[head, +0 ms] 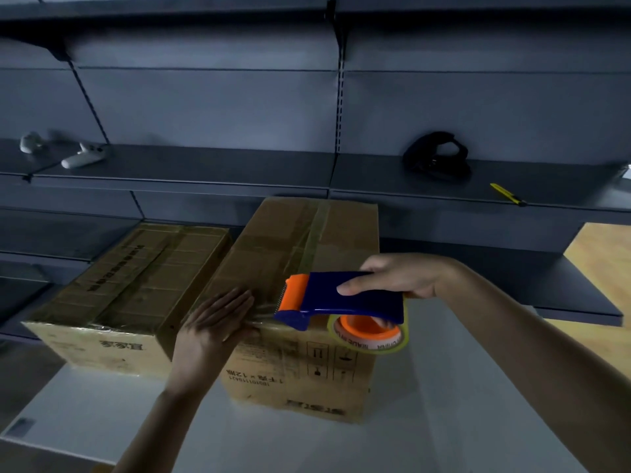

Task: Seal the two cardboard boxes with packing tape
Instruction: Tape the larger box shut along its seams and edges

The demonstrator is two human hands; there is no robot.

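Two cardboard boxes stand side by side on a white table [444, 421]. The left box [126, 285] is lower and wrapped in clear tape. The right box [345, 233] is taller, with a tape strip along its top seam. My right hand [403, 274] grips a blue and orange tape dispenser [341, 298] at the right box's near top edge; its clear tape roll [370, 332] hangs over the front face. My left hand [215, 322] presses flat on the right box's near left corner, fingers straight, beside the dispenser's blade.
Dark grey shelving runs behind the boxes. On the middle shelf lie two white controllers [82, 155] at the left, a black tape dispenser [437, 155] and a yellow utility knife [507, 193] at the right. Wooden floor [601, 261] shows at the far right.
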